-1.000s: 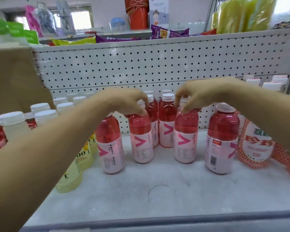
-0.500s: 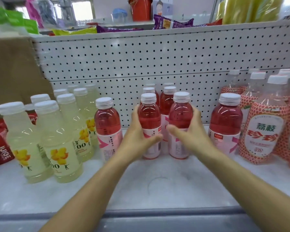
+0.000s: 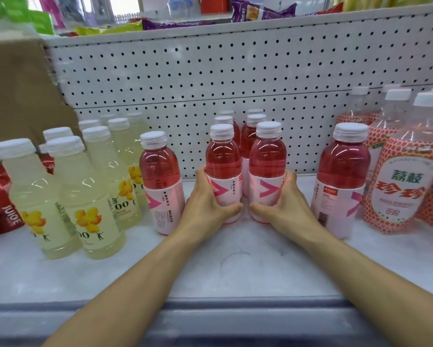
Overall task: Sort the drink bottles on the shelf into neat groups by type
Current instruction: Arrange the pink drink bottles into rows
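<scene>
- The left hand (image 3: 205,209) is wrapped round the label of the left front pink bottle (image 3: 223,161), and the right hand (image 3: 283,209) is wrapped the same way round the right front pink bottle (image 3: 267,159). The thumbs lie across the fronts and almost meet.
- Gripping low on both, I'd say, lets the person press the pair side by side and keep them upright and square with the row.
- Each of the two bottles has a white ribbed cap, clear pink-red drink above, and a pale pink label with a magenta arrow. They stand just beside each other at mid-shelf.
- At 12 o'clock, the back pink bottles (image 3: 254,121) stand in two files against the pegboard (image 3: 210,76), so the held pair looks like the front rank.
- At 9 o'clock a stray pink bottle (image 3: 159,176) stands apart from the group. At 3 o'clock another pink bottle (image 3: 343,171) stands apart too. Both seem not yet gathered in.
- Farther out at 9 o'clock stand the yellow bottles (image 3: 85,191), with red juice bottles (image 3: 0,206) beyond them.
- Farther out at 3 o'clock, the lychee bottles (image 3: 405,186) crowd the shelf (image 3: 235,266) end.
</scene>
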Motion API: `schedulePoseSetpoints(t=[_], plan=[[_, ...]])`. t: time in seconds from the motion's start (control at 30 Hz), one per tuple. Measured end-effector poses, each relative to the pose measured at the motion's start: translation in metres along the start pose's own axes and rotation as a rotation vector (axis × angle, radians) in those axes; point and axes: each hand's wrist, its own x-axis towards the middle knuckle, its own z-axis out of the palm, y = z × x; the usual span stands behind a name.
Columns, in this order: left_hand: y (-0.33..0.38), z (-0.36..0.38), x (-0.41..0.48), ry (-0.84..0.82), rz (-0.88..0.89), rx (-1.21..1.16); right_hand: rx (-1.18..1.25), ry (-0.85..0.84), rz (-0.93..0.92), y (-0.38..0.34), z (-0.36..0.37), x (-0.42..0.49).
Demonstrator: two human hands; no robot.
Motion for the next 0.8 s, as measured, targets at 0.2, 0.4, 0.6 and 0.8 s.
schedulePoseSetpoints(t=[0.2,0.4,0.6,0.8], plan=[[0.003,0.004,-0.002,0.045,0.006,0.053,0.038,-0.006,-0.005,0.002,0.0,0.0],[0.01,0.001,-0.008,0.027,-0.003,0.101,-0.006,-0.01,-0.022,0.001,0.001,-0.005],[0.021,-0.011,-0.036,0.156,0.18,0.25,-0.179,0.222,-0.342,-0.021,-0.008,-0.024],[0.012,-0.032,-0.049,0.702,0.289,0.414,-0.308,0.569,-0.624,-0.01,-0.045,-0.038]])
